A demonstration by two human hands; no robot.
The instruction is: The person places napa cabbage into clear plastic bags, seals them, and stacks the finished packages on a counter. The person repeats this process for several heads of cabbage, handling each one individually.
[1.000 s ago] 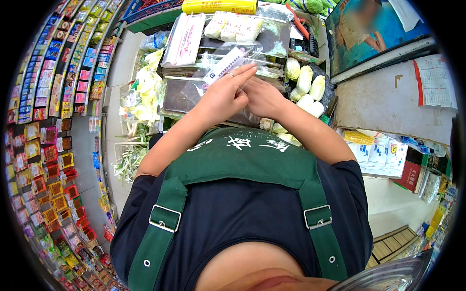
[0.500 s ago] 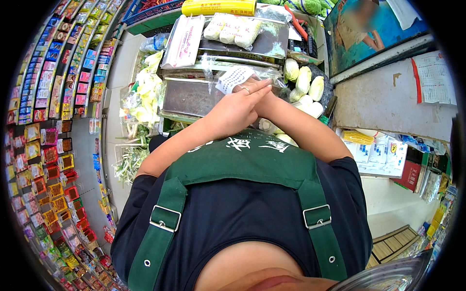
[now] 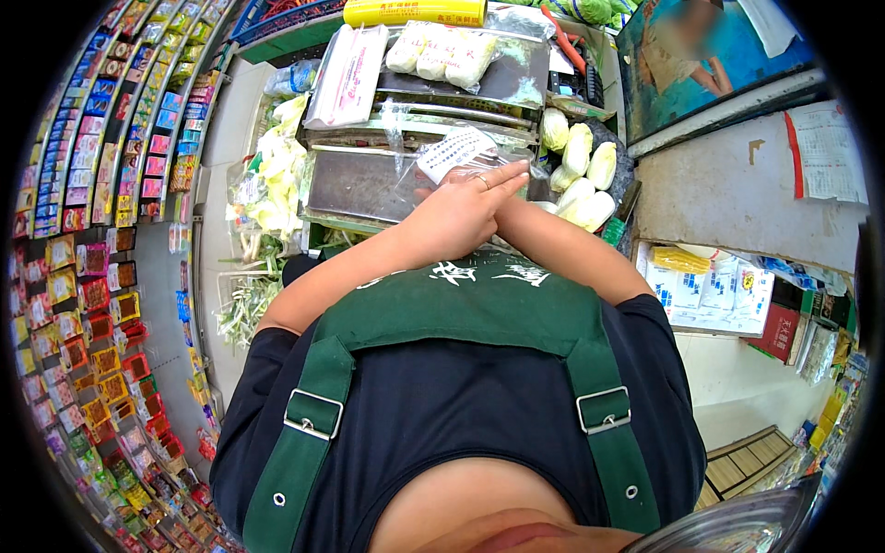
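Green apron (image 3: 461,318) nearest. Left hand (image 3: 466,207) laid across right one, visible fingers straight, nothing seen in its grasp. Right hand (image 3: 455,175) mostly covered; cannot tell whether it grips. Clear bag with white label (image 3: 455,149) at right hand, over dark surface (image 3: 355,189). Pale cabbages (image 3: 578,152) to right. Beyond: flat bag stack (image 3: 348,78), wrapped white pack (image 3: 441,53) beside it, yellow box (image 3: 415,12) farthest.
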